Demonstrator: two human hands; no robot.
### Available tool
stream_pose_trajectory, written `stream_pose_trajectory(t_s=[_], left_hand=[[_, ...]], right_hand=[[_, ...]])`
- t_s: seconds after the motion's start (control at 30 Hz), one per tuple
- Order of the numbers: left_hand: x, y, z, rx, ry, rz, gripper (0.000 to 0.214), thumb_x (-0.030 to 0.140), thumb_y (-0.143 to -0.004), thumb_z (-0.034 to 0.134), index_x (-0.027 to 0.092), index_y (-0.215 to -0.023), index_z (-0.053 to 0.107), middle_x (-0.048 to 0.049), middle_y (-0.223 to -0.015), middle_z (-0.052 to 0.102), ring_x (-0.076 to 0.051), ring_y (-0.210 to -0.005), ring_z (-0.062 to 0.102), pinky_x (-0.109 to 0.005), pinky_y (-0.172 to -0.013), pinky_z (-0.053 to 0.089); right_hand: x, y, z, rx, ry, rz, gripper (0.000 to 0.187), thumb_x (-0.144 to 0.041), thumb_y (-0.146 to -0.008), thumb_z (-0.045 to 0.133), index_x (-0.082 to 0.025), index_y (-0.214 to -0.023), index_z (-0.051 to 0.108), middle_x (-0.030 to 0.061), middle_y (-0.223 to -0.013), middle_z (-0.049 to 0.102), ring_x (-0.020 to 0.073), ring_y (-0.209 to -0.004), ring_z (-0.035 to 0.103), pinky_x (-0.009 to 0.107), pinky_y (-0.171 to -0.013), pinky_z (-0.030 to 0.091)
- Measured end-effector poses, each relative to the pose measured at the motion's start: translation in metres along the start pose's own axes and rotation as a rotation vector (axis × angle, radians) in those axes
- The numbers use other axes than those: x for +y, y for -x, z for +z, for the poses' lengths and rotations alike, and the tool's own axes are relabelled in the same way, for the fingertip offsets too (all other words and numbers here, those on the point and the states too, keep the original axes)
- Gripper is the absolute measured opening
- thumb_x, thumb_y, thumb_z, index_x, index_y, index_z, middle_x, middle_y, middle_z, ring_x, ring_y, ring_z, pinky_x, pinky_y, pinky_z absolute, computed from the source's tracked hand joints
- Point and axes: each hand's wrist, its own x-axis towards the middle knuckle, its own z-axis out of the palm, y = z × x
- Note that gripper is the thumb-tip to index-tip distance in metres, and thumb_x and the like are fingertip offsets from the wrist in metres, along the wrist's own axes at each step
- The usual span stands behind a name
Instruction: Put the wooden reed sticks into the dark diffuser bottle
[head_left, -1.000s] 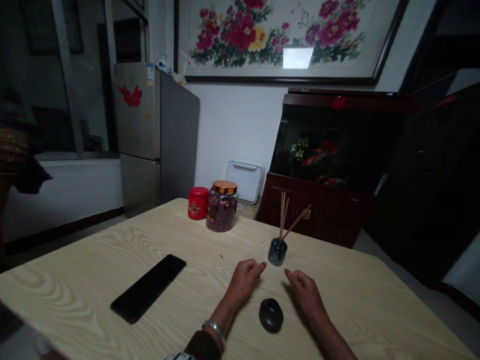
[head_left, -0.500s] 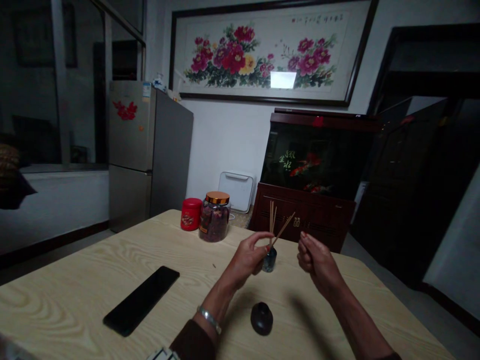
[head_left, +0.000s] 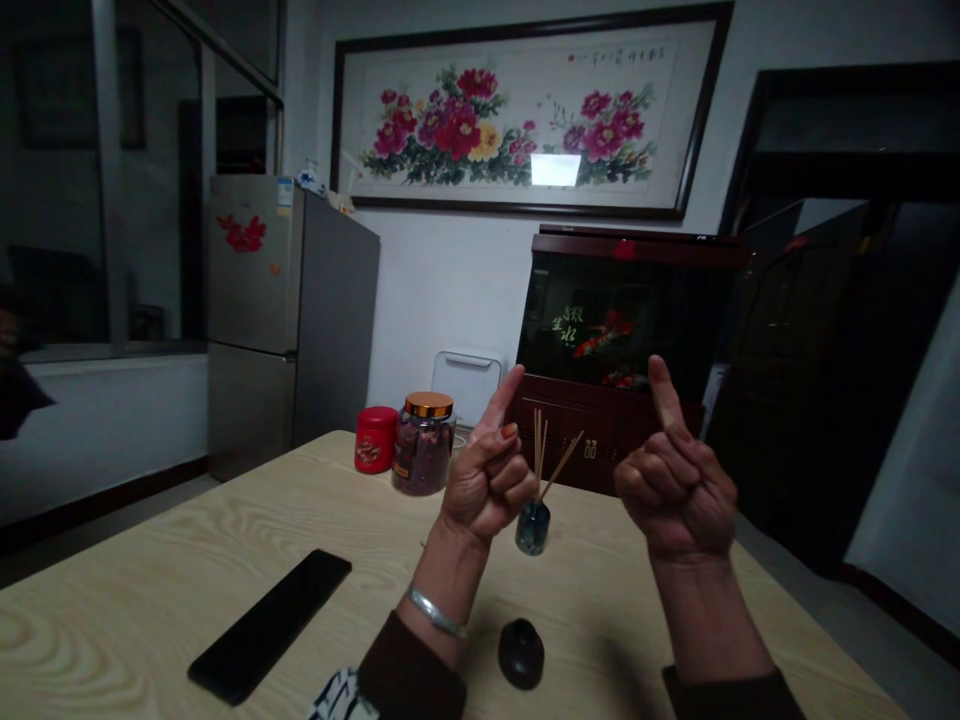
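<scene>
A: Where were the hands?

B: Both were up above the tabletop (head_left: 187, 540), clenched, gripping nothing; the left hand (head_left: 487, 480) and right hand (head_left: 679, 490) each had one finger pointing up.

A: And the reed bottle (head_left: 532, 527)?

B: It stood on the tabletop between them, just behind the left hand. A dark round lid (head_left: 521, 652) lay below, a phone (head_left: 271, 625) off left.

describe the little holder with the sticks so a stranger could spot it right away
On the pale wooden table, look between the raised left hand and right hand. The small dark glass holder stands there, the only thing with thin wooden sticks fanning from its top.
</scene>
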Motion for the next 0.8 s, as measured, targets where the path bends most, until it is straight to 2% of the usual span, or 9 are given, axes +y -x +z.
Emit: stream_pose_trajectory(t_s=[0.13,0.23,0.43,0.57,0.7,0.8], left_hand=[[-0.021,0.018,-0.025,0.029,0.089,0.012,0.072,0.014,-0.085,0.058,0.026,-0.15,0.029,0.0147,-0.049,0.004,-0.004,-0.036,-0.008,-0.013,-0.032,0.004],[-0.029,0.024,-0.038,0.031,0.128,0.01,0.076,0.014,-0.084,0.06,0.026,-0.151,0.027,0.0152,-0.048,0.004,-0.004,-0.035,-0.009,-0.014,-0.031,0.002],[-0.036,0.03,-0.05,0.027,0.164,-0.004,0.076,0.013,-0.083,0.061,0.026,-0.151,0.028,0.0151,-0.048,0.006,-0.004,-0.035,-0.009,-0.013,-0.03,0.003],[-0.038,0.035,-0.056,0.055,0.167,-0.02,0.072,0.012,-0.084,0.058,0.027,-0.149,0.031,0.014,-0.049,0.005,-0.005,-0.036,-0.008,-0.014,-0.032,0.004],[-0.04,0.044,-0.076,0.212,0.07,-0.07,0.065,0.014,-0.084,0.061,0.025,-0.144,0.04,0.0134,-0.051,0.012,-0.005,-0.041,-0.002,-0.017,-0.038,0.01],[-0.051,0.057,-0.11,0.429,-0.173,-0.195,0.056,0.024,-0.081,0.065,0.02,-0.135,0.049,0.0129,-0.054,0.022,-0.005,-0.042,0.01,-0.017,-0.042,0.015]], right_hand=[[0.024,0.018,-0.007,0.033,-0.136,-0.009,0.063,-0.021,-0.09,0.047,-0.031,-0.151,0.033,-0.0163,-0.048,0.001,0.0056,-0.037,-0.011,0.016,-0.033,-0.002],[0.035,0.025,-0.013,0.043,-0.201,-0.006,0.067,-0.018,-0.089,0.05,-0.028,-0.152,0.03,-0.0177,-0.046,0.001,0.0042,-0.036,-0.012,0.015,-0.032,-0.005],[0.045,0.03,-0.022,0.065,-0.218,0.017,0.069,-0.019,-0.087,0.057,-0.027,-0.15,0.033,-0.0183,-0.047,0.001,0.0025,-0.035,-0.012,0.015,-0.032,-0.007],[0.049,0.033,-0.029,0.092,-0.205,0.048,0.067,-0.02,-0.085,0.06,-0.026,-0.148,0.038,-0.0171,-0.049,0.003,0.0034,-0.037,-0.009,0.016,-0.033,-0.003],[0.066,0.037,-0.057,0.155,-0.18,0.187,0.059,-0.028,-0.084,0.064,-0.025,-0.141,0.048,-0.0142,-0.053,0.017,0.0051,-0.041,0.005,0.015,-0.036,0.013],[0.098,0.042,-0.098,0.28,0.095,0.337,0.046,-0.039,-0.08,0.068,-0.022,-0.123,0.062,-0.0096,-0.059,0.037,0.005,-0.044,0.029,0.016,-0.041,0.026]])
